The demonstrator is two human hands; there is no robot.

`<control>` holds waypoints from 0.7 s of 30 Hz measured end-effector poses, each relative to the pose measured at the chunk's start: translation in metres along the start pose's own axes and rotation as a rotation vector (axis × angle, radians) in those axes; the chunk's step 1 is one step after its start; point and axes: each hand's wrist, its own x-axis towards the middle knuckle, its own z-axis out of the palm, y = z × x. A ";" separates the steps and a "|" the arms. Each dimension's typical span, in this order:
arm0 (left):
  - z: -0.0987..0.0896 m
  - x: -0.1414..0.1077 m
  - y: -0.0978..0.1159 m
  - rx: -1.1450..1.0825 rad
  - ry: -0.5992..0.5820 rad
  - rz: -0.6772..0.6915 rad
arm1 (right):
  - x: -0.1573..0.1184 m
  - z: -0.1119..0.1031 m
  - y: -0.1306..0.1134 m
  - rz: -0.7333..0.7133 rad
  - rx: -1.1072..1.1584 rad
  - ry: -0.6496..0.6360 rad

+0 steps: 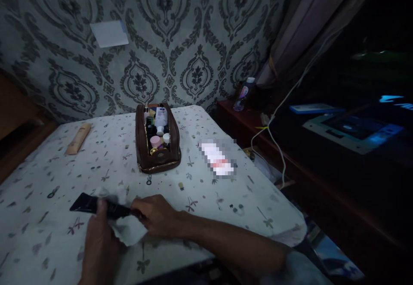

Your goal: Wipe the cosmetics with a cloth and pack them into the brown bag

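A black squeeze tube [84, 202] lies crosswise between my hands, low in the view and over the patterned sheet. My left hand [100, 240] is closed around its middle, thumb on top. At the tube's right end, my right hand [158, 216] has its fingers curled in on the cap end, which they mostly hide. A white tissue or wipe [132, 230] hangs below the tube between the hands; which hand holds it I cannot tell. Beyond the hands stands an unzipped brown toiletry bag [142, 147] with several bottles, tubes and jars inside.
A tan tube [79, 138] lies at the left on the sheet [106, 143]. Right of the bag is a blurred-out bright phone-like shape [217, 158]. A clear bottle [242, 95] stands on a reddish ledge [227, 106], with a white cable [290, 91] hanging nearby.
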 end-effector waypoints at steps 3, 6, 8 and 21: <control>0.016 -0.007 0.007 -0.085 -0.020 -0.058 | -0.001 -0.001 -0.001 0.012 0.049 0.002; 0.023 -0.003 0.023 -0.195 0.010 -0.137 | -0.001 0.000 -0.004 0.001 0.102 0.020; 0.023 0.002 0.040 -0.377 0.072 -0.229 | -0.001 0.000 -0.007 0.019 0.138 0.018; 0.028 -0.005 0.062 -0.936 -0.224 -0.126 | 0.007 -0.001 -0.003 0.284 1.428 -0.253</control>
